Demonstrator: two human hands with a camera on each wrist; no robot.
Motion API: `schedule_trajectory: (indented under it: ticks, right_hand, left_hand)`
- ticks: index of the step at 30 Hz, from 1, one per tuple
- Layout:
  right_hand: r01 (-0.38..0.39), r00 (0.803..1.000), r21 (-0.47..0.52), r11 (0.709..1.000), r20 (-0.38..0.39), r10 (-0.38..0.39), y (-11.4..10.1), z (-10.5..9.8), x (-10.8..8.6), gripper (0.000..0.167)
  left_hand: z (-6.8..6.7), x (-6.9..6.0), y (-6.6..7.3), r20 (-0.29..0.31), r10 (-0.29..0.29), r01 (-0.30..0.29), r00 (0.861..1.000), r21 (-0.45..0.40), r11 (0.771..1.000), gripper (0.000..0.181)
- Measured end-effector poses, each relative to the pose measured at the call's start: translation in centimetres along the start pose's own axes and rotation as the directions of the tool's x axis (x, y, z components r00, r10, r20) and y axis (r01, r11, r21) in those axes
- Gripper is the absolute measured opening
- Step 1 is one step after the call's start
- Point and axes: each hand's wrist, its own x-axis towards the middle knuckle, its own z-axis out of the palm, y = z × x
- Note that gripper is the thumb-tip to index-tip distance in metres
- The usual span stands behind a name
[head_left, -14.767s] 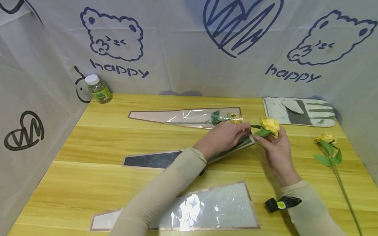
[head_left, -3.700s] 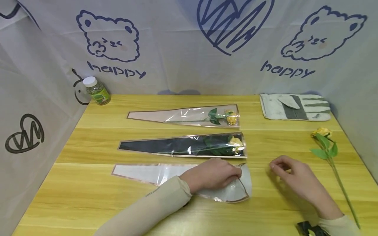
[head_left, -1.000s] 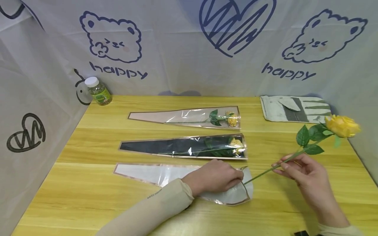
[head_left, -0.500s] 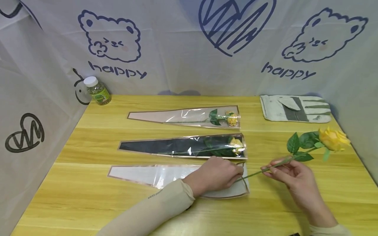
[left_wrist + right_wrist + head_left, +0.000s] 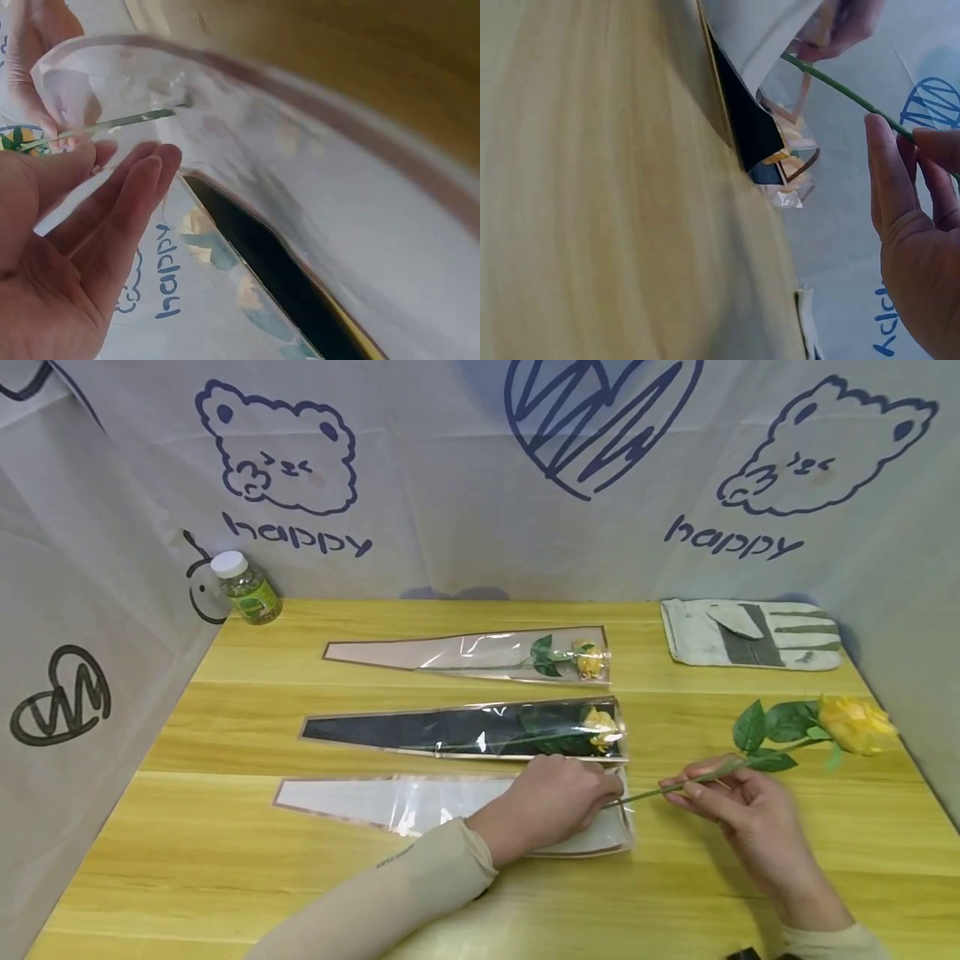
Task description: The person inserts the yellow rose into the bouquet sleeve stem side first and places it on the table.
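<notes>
In the head view, my left hand [image 5: 555, 802] pinches the mouth of a white flower sleeve [image 5: 337, 797], clear film with a brown border, lying nearest me. To the right, my right hand [image 5: 761, 831] holds a yellow artificial rose [image 5: 855, 725] by its green stem, thumb against fingertips. The bloom and leaves point right, above the table. The stem's cut end reaches into the sleeve mouth; in the left wrist view the stem [image 5: 135, 120] shows behind the film edge. In the right wrist view the stem [image 5: 847, 91] runs from my fingers toward the sleeve opening.
Behind lie a black sleeve [image 5: 375, 731] and a pinkish sleeve [image 5: 375, 653], each with a yellow rose inside. A white and grey work glove [image 5: 690, 635] lies at the back right. A white-capped jar [image 5: 251, 593] stands in the back left corner, by the cloth walls.
My right hand has picked up the loose rose from the right side of the table and brought it left, its stem end entering the white sleeve. The sleeve mouth lies flatter.
</notes>
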Motion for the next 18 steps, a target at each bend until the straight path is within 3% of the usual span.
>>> schedule_trajectory:
  ticks: [7,14,18]
  right_hand:
    - [-0.056,0.995,-0.028,0.998,0.080,0.058,1.1,0.8,0.3,0.018]
    - [0.033,0.993,0.067,0.997,0.107,-0.040,1.1,0.9,0.5,0.026]
    - [0.056,0.997,0.053,0.997,0.054,-0.059,1.2,1.1,0.4,0.023]
  left_hand:
    - [-0.2,0.2,0.2,-0.014,-0.017,0.017,1.000,0.000,1.000,0.018]
    - [-0.1,0.2,0.1,0.012,-0.017,0.017,1.000,0.043,0.999,0.016]
    - [-0.1,0.1,0.1,0.014,-0.016,0.015,1.000,0.044,0.999,0.015]
